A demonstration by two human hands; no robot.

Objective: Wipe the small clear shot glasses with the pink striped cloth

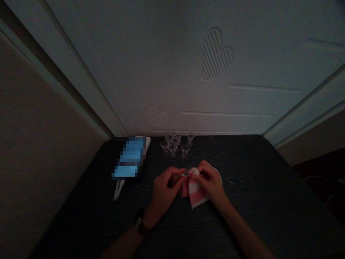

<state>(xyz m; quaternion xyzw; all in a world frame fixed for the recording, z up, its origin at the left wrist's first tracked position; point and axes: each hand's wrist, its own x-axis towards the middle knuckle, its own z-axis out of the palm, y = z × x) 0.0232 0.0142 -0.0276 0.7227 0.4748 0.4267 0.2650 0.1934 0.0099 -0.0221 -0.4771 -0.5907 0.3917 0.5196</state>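
Observation:
My left hand (pixel 163 185) is closed, pinching a small clear glass (pixel 178 176) between thumb and fingers. The glass lies tilted on its side just above the table, partly covered by my fingers. A pink and white cloth (pixel 198 196) hangs from my right hand (pixel 211 180), which is closed on it. The cloth touches the glass where my fingertips meet, so the exact contact is hidden. Just beyond my hands stand several small stemmed glasses (pixel 173 147), most bunched together, with one nearer glass (pixel 184 151) slightly apart.
The dark table (pixel 258 201) reaches back to a pale panel (pixel 172 72) with raised hearts. At the left a device with a lit, blurred screen (pixel 130 158) leans on a white support (pixel 118 189). Pale cords (pixel 320 178) show at the far right.

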